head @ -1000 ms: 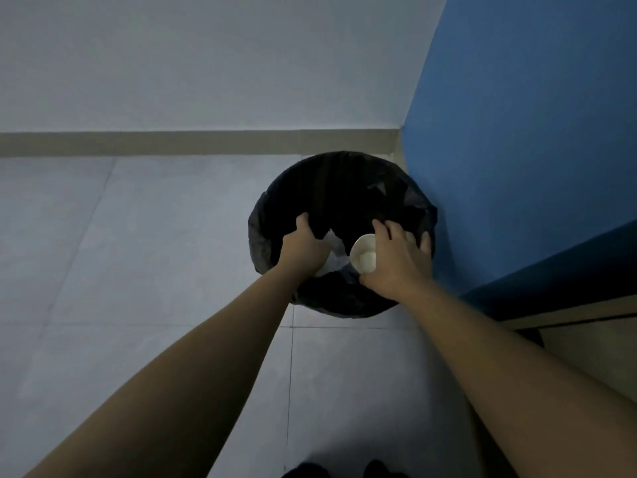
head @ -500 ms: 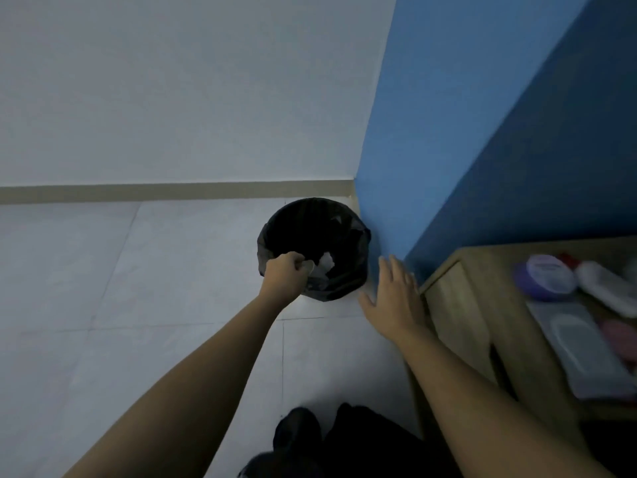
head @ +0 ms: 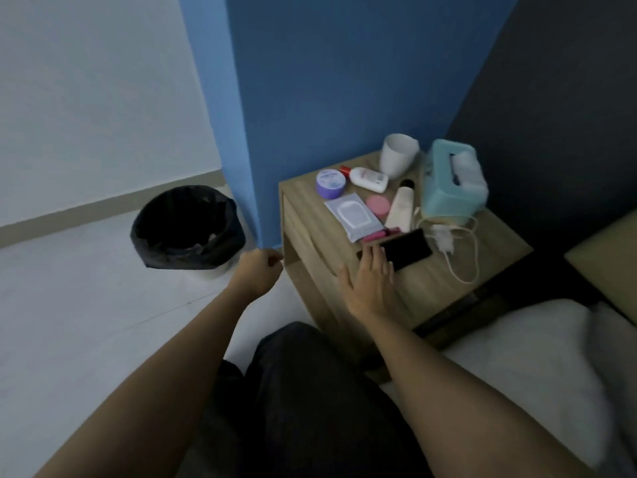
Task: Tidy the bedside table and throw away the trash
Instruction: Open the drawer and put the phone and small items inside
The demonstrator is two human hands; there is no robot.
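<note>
Wooden and crowded, the bedside surface (head: 496, 246) is where we judge the step in hand lies: sorting what stands on it. The black-lined bin (head: 186, 229) sits on the floor at the surface's nine o'clock, well apart from the clutter. Our left hand (head: 256, 270) hangs between bin and surface, clenched into a fist with nothing showing in it. Our right hand (head: 370, 281) lies flat at the six o'clock edge, fingers straight, tips touching the black phone (head: 408, 248). The next move, we think, calls for lifting that phone aside without dragging the charger (head: 443, 238) at its three o'clock.

Around us, a blue wall (head: 327, 81) fills twelve o'clock, pale floor tiles (head: 86, 305) nine, and white bedding on the bed (head: 517, 357) four. On the surface, a teal tissue box (head: 453, 181) stands at two o'clock with a white cup (head: 398, 155) at its ten. A wipes pack (head: 353, 215) lies at the centre, a cream tube (head: 401, 207) between pack and box, a purple jar (head: 331, 182) at eleven, and a red-capped bottle (head: 367, 179) just beside it.
</note>
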